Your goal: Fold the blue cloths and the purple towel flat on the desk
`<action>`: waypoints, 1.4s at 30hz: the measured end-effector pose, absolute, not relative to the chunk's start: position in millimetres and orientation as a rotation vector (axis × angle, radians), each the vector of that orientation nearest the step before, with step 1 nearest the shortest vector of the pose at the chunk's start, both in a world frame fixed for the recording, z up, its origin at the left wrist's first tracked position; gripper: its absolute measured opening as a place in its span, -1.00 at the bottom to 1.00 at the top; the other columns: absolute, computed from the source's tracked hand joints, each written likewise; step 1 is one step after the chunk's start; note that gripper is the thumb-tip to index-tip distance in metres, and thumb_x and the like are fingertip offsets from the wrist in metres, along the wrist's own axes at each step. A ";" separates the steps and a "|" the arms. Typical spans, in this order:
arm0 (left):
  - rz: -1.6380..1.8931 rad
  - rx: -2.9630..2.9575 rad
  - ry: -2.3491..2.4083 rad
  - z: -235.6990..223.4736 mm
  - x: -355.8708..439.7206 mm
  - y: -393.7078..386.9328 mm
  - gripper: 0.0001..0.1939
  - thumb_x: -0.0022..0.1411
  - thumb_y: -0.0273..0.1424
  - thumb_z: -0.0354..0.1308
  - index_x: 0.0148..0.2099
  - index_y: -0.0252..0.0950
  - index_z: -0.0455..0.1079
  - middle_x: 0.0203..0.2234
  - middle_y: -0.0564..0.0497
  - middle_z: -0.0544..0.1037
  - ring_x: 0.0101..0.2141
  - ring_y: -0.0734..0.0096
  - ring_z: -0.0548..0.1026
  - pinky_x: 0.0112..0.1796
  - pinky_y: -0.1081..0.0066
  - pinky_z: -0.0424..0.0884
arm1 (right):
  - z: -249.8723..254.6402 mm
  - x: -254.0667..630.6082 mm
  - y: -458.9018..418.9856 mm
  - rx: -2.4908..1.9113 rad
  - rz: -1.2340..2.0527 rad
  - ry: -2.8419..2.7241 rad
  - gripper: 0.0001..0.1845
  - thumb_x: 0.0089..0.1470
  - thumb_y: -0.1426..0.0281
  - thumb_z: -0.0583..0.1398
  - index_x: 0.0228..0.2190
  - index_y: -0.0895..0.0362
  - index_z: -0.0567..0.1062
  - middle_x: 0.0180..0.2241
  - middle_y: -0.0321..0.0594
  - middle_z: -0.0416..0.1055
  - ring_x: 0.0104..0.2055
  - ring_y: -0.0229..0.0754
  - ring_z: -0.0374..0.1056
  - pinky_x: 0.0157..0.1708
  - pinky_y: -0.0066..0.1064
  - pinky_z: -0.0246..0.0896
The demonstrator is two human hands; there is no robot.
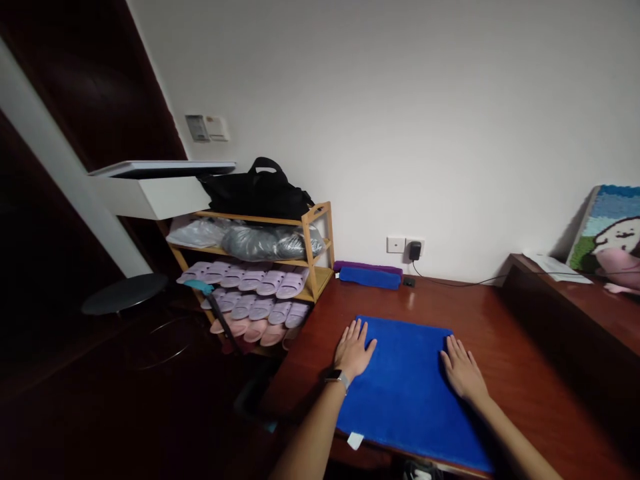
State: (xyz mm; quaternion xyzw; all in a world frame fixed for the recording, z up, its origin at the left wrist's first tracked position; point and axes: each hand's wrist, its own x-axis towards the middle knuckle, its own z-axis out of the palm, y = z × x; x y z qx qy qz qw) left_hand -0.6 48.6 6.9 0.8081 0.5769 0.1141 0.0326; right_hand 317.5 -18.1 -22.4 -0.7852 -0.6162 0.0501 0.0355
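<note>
A blue cloth (407, 393) lies spread flat on the brown wooden table (505, 360), with a white tag (355, 440) at its near left corner. My left hand (353, 350), with a watch (337, 378) on the wrist, rests flat on the cloth's left edge, fingers stretched out. On the opposite edge lies my right hand (463, 370), palm down with the fingers extended. Neither hand grips anything. At the table's back, by the wall, are a folded blue cloth (370, 277) and a purple one (375, 266) behind it.
Left of the table stands a wooden rack (315, 267) with several slippers (270, 283) and a black bag (263, 190) on top. A black adapter (415, 251) is plugged into the wall, its cord running right. A raised ledge (555, 293) borders the table's right side. A round stool (125, 295) stands far left.
</note>
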 end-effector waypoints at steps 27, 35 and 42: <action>0.334 2.507 1.627 4.2 66.7 22.1 -0.20 0.44 0.11 -0.36 0.51 -0.24 -0.05 0.45 -0.09 0.03 0.43 0.14 -0.07 0.38 0.04 -0.13 | -11.6 310.2 -34.0 -2.418 0.164 -1.892 -0.24 0.36 0.12 -0.32 0.42 0.29 -0.14 0.47 -0.19 -0.26 0.50 -0.13 -0.32 0.44 -0.18 -0.40; 0.332 2.497 1.784 8.1 10.5 22.5 -0.17 0.45 0.09 -0.30 0.48 -0.41 0.00 0.44 -0.22 0.02 0.43 0.13 -0.04 0.39 0.09 -0.10 | -21.6 315.3 -26.5 -2.466 0.211 -1.898 -0.23 0.35 0.12 -0.30 0.42 0.27 -0.15 0.47 -0.17 -0.26 0.50 -0.11 -0.31 0.44 -0.11 -0.35; 0.384 2.530 1.783 4.9 15.6 23.5 -0.19 0.45 0.09 -0.28 0.48 -0.39 0.03 0.44 -0.21 0.04 0.42 0.13 -0.02 0.38 0.06 -0.05 | -13.6 321.9 -1.0 -2.428 0.178 -1.892 -0.21 0.35 0.06 -0.27 0.42 0.27 -0.13 0.47 -0.19 -0.26 0.50 -0.13 -0.34 0.44 -0.15 -0.42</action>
